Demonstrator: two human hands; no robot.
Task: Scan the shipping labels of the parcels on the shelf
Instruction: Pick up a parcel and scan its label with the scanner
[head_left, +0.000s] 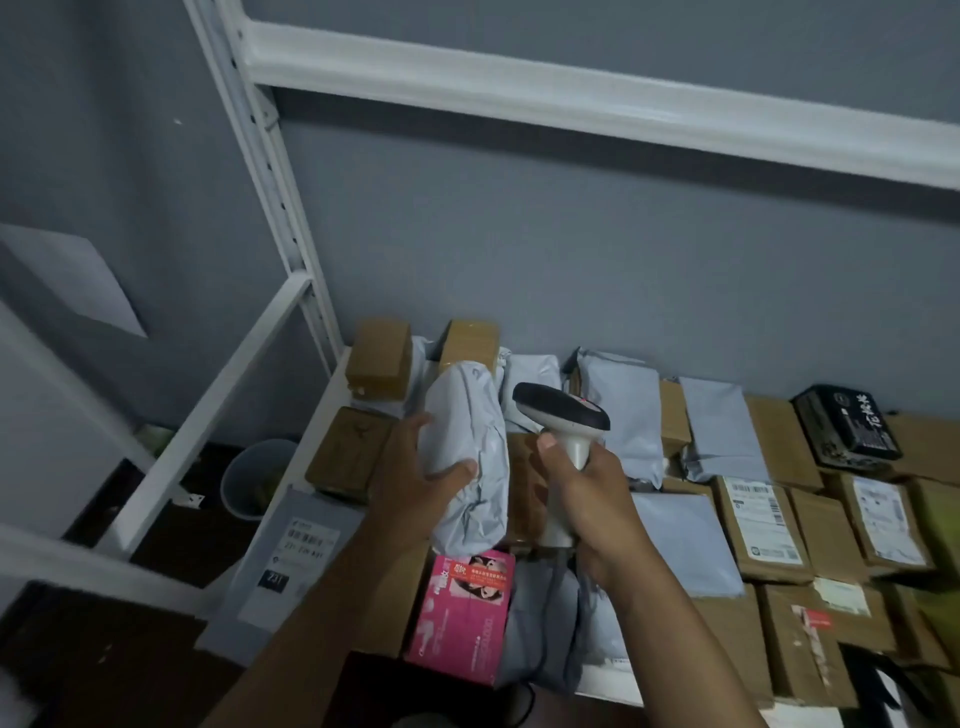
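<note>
Parcels crowd a white shelf (311, 415) against a grey wall — brown cartons, grey poly mailers and 1 pink box (462, 618) at 6 o'clock from the hands. Lifted above the pile, a crumpled grey mailer (467, 457) sits in the left hand (415, 478), thumb curled over its near face and fingers wrapped behind its left edge. Just beside it, at 3 o'clock, the right hand (587, 499) is clenched round the pale handle of a barcode scanner (563, 415), whose dark head tilts toward 10 o'clock, over the mailer's upper right edge. No label shows on the mailer's visible side. At 8 o'clock from the left hand lies a flat grey mailer with a printed label (301, 551). At 3 o'clock from the scanner, 2 labelled cartons (763, 525) lie flat, with a black box (847, 426) beyond them — well apart from both hands.
</note>
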